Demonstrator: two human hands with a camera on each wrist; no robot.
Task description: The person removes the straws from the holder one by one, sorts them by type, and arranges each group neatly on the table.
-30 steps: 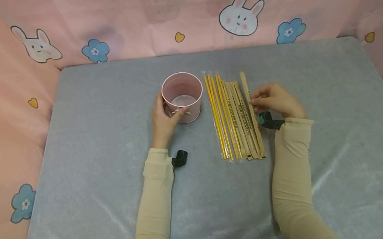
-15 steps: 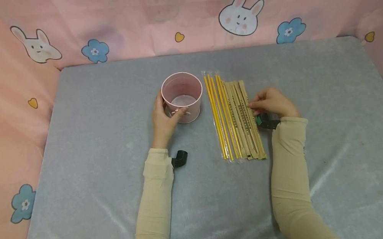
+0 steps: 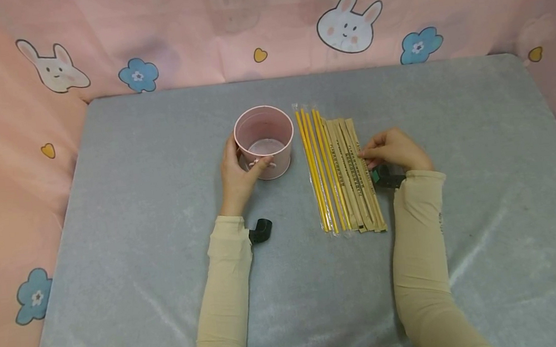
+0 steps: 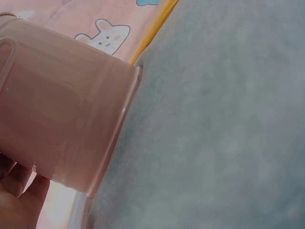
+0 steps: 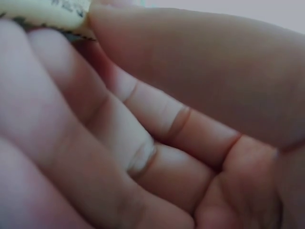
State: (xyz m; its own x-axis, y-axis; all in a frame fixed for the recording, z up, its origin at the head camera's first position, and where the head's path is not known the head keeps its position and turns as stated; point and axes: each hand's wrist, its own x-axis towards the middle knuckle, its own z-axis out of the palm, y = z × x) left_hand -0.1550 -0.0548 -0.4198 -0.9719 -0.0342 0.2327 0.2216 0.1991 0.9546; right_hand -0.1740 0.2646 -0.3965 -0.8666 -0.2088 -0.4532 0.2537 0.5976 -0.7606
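Note:
My left hand (image 3: 236, 180) holds a small pink bucket (image 3: 284, 160), its thumb across the front by a little handle fitting and its fingers round the left side. The left wrist view shows the bucket wall (image 4: 62, 105) close up, with fingertips (image 4: 37, 193) against it. To the right of the bucket lies a row of straws. My right hand (image 3: 401, 149) pinches the rightmost paper-wrapped straw (image 3: 372, 198) between thumb and fingers, near its middle. In the right wrist view, part of the printed wrapper (image 5: 57, 14) shows at the thumb tip.
Several yellow straws (image 3: 312, 170) in clear film form the left part of the row, beside several brown paper-wrapped straws (image 3: 345, 172). Everything stands on a grey cloth-covered table (image 3: 137, 220). A pink printed curtain (image 3: 194, 31) hangs along the back and sides.
My right hand has shifted left and slightly toward me, bringing the rightmost paper-wrapped straw in against the others. My left hand and the bucket have stayed in place.

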